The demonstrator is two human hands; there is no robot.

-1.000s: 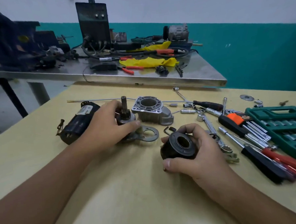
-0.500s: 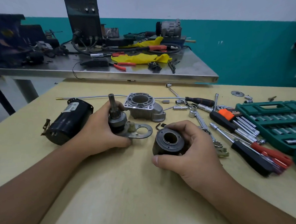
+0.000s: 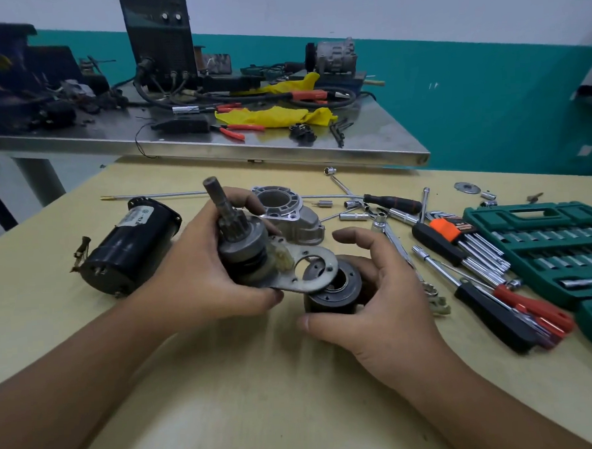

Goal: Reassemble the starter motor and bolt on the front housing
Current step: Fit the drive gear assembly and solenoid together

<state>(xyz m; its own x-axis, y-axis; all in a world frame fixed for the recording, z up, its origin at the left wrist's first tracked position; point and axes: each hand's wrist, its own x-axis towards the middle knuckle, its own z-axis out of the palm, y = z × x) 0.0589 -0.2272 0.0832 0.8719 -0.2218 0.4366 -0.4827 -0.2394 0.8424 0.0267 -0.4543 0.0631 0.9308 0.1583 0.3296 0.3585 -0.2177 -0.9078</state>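
Observation:
My left hand [image 3: 194, 274] grips the drive assembly [image 3: 244, 247], a geared shaft on a flat metal plate with a round hole, lifted off the table and tilted left. The plate's free end hangs over the black ring-shaped housing [image 3: 336, 292]. My right hand [image 3: 377, 302] holds that black housing on the table, thumb at its near side and fingers curved round its far side, index finger raised. The aluminium front housing [image 3: 289, 217] stands on the table just behind my hands. The black motor body [image 3: 128, 250] lies on its side at the left.
Loose sockets, a ratchet, extension bars and screwdrivers [image 3: 479, 283] lie scattered to the right. A green socket case [image 3: 549, 242] stands open at the far right. Thin long rods [image 3: 156, 196] lie behind the motor. A cluttered steel bench [image 3: 284, 149] borders the table's far edge.
My left hand has lifted the drive assembly off the table and carried it right, so its plate now hangs over the black housing. My right hand stays on that housing.

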